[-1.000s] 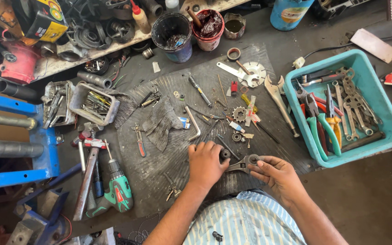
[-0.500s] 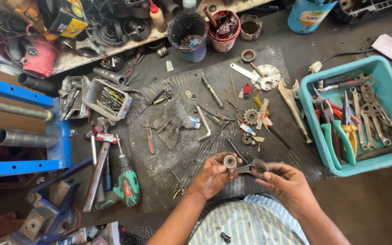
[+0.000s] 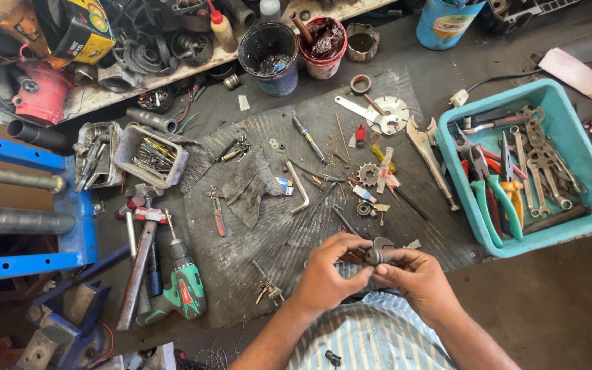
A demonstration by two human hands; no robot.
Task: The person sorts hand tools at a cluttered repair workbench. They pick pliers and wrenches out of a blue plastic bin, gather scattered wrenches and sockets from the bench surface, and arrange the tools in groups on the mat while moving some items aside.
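Hands together over rubber mat [image 3: 296,226]: left hand [image 3: 327,274] and right hand [image 3: 409,274] fingers clamped on small dark metal part [image 3: 374,255], mid-fitting; next move needs steady alignment, likely twisting.

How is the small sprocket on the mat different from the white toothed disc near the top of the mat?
The small sprocket is dark and compact with coarse teeth; the white toothed disc is pale, wider and thinner. The sprocket lies free among small parts, while a rod lies across the disc. Both lie flat on the ribbed mat, away from both hands.
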